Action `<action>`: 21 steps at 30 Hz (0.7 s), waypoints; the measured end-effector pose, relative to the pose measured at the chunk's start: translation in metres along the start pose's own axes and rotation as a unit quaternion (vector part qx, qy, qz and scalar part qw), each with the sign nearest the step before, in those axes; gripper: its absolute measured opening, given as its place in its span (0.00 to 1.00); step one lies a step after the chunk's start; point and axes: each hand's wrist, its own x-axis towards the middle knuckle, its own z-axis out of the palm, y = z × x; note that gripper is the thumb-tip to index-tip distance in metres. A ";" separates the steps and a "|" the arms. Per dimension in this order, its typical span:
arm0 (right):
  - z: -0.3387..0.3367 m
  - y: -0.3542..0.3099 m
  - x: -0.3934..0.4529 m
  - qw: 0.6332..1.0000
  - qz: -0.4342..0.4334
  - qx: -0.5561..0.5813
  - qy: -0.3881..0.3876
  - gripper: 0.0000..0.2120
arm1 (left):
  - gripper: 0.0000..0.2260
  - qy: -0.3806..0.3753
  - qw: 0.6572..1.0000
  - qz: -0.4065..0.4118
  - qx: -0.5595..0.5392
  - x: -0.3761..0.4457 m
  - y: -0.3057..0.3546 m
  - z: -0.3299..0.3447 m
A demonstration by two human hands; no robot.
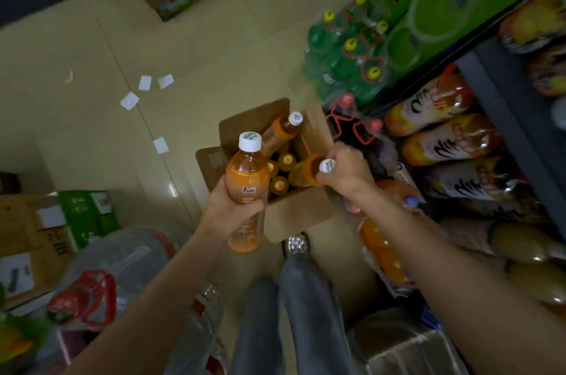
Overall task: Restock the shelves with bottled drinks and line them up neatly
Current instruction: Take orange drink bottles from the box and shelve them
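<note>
An open cardboard box [301, 215] sits on the floor in front of my feet, with several orange drink bottles in it. My left hand [228, 207] grips one orange bottle [247, 181] with a white cap, held upright above the box's left edge. My right hand [344, 170] is closed around the neck of a second orange bottle [304, 174], which lies tilted over the box. A third bottle [281, 132] leans against the box's far corner. The shelf [502, 117] is at the right, with large packed bottles lying under it.
Shrink-wrapped green bottles [346, 59] and dark cola bottles [355, 129] stand on the floor beyond the box. Orange soda packs [382, 255] lie beside my right arm. Big water jugs [116, 270] and cartons [36, 230] crowd the left. Paper scraps [130, 100] litter the tile floor.
</note>
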 end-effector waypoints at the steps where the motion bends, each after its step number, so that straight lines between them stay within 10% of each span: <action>1: -0.014 0.002 -0.017 1.000 -0.012 0.011 0.006 0.16 | 0.30 -0.007 1.000 0.011 0.006 -0.010 0.009 0.001; 11: -0.195 0.000 -0.243 0.970 -0.094 0.050 0.219 0.13 | 0.28 -0.073 0.966 0.219 0.117 -0.178 0.131 0.023; 21: -0.354 0.079 -0.538 0.910 -0.032 0.050 0.410 0.12 | 0.19 -0.238 0.845 0.460 0.132 -0.415 0.269 0.114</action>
